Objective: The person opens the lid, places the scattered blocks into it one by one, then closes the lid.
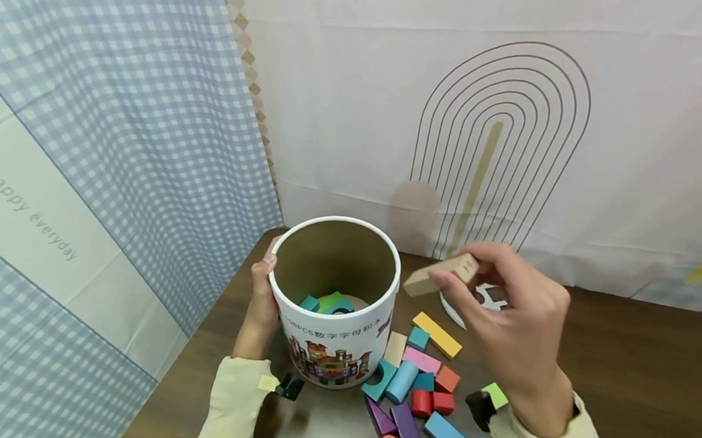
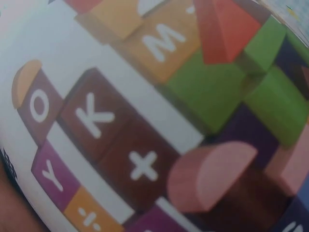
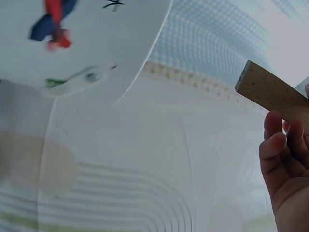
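Note:
My left hand (image 1: 262, 301) grips the left side of a white printed bucket (image 1: 342, 332), its fingertips up at the rim. Several toy blocks (image 1: 327, 303), teal and green among them, lie on the bucket's floor. To the right of the rim, my right hand (image 1: 519, 318) pinches a plain wooden rectangular block (image 1: 439, 277) between thumb and fingers, tilted above the table. In the right wrist view this wooden block (image 3: 273, 92) juts out past the fingertips. Printed block pictures on the bucket's wall (image 2: 120, 130) fill the left wrist view.
Loose coloured blocks lie right of the bucket, among them a yellow bar (image 1: 437, 334), a light blue cylinder (image 1: 403, 381) and a purple block (image 1: 407, 428). A white round object (image 1: 454, 311) is partly hidden behind my right hand. Curtains hang behind the brown table (image 1: 641, 379).

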Demonstrator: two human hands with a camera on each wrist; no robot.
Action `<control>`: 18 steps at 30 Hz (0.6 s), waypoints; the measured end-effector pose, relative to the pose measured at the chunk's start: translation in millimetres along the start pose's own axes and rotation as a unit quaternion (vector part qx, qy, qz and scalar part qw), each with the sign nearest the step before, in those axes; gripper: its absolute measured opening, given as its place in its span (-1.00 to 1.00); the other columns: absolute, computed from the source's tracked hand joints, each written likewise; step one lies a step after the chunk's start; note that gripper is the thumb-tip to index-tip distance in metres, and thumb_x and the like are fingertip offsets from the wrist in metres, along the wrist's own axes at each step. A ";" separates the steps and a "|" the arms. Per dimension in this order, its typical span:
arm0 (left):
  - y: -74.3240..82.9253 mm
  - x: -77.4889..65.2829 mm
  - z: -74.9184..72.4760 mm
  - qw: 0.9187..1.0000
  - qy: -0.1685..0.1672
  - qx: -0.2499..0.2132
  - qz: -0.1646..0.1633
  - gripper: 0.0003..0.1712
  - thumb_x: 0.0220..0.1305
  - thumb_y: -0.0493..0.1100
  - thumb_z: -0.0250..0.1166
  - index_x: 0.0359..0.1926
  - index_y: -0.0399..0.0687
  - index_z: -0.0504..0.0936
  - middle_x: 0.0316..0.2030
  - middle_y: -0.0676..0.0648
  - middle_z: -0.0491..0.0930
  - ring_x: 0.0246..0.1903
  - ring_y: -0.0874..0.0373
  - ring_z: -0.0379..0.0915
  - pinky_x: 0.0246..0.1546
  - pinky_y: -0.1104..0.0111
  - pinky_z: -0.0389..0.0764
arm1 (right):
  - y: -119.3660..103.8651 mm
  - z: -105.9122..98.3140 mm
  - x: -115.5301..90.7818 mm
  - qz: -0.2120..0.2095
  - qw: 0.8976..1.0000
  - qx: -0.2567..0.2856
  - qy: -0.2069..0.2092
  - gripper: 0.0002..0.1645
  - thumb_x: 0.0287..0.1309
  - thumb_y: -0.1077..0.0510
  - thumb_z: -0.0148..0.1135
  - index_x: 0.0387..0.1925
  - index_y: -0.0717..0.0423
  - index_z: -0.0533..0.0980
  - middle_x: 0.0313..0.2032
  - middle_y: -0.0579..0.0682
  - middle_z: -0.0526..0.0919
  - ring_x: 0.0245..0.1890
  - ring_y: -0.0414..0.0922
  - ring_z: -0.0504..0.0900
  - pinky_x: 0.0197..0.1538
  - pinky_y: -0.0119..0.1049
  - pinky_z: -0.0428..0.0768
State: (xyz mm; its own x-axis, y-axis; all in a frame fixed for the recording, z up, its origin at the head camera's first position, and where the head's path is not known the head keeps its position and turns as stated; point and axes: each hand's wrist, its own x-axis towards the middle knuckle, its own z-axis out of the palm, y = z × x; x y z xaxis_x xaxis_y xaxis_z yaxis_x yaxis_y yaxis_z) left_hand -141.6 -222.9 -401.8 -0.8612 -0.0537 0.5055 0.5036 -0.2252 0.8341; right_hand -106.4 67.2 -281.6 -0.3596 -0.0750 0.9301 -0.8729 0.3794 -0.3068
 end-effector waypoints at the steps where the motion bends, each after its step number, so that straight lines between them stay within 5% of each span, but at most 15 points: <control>1: 0.7 -0.5 -0.1 1.000 0.000 0.000 -0.002 -0.26 0.36 0.14 -0.31 0.29 -0.37 0.17 0.15 -0.47 0.22 0.12 -0.33 0.17 0.13 -0.13 0.22 | 0.0 5.3 4.3 -0.007 1.000 0.008 -0.008 -0.57 0.02 -0.07 0.43 -0.37 0.25 0.60 -0.53 -0.09 0.62 -0.55 -0.33 0.50 -0.40 -0.58 0.46; 6: 2.5 -1.6 -0.2 1.000 -0.003 0.001 -0.002 -0.25 0.36 0.13 -0.31 0.31 -0.37 0.17 0.16 -0.47 0.22 0.13 -0.34 0.15 0.14 -0.15 0.20 | 6.6 37.1 12.2 -0.024 0.996 0.045 -0.079 -0.69 -0.04 0.06 0.47 -0.34 0.16 0.57 -0.54 -0.20 0.56 -0.57 -0.36 0.45 -0.50 -0.50 0.46; 11: 0.2 -0.3 -0.3 1.000 -0.007 0.004 -0.005 -0.25 0.36 0.13 -0.31 0.32 -0.36 0.17 0.16 -0.49 0.20 0.13 -0.38 0.14 0.13 -0.18 0.19 | 16.2 67.1 -0.2 0.020 0.988 0.040 -0.151 -0.73 0.03 0.01 0.43 -0.34 0.04 0.53 -0.56 -0.25 0.43 -0.57 -0.33 0.37 -0.54 -0.48 0.37; 18: -3.0 1.3 -4.9 1.000 -0.009 0.011 -0.003 -0.22 0.35 0.18 -0.30 0.32 -0.36 0.16 0.18 -0.49 0.19 0.15 -0.40 0.12 0.16 -0.16 0.21 | 24.9 95.6 -7.8 0.084 0.950 0.020 -0.299 -0.72 0.23 -0.27 0.15 -0.39 -0.22 0.50 -0.59 -0.33 0.43 -0.57 -0.39 0.38 -0.50 -0.41 0.41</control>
State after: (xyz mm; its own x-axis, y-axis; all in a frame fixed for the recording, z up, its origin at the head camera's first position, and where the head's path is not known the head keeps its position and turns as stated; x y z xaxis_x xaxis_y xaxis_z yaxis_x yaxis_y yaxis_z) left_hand -144.5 -227.0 -404.8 -0.8630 -0.0351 0.5040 0.4999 -0.2035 0.8418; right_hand -156.9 -10.9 -315.8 -0.6080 -0.5317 0.5896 -0.7938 0.3974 -0.4603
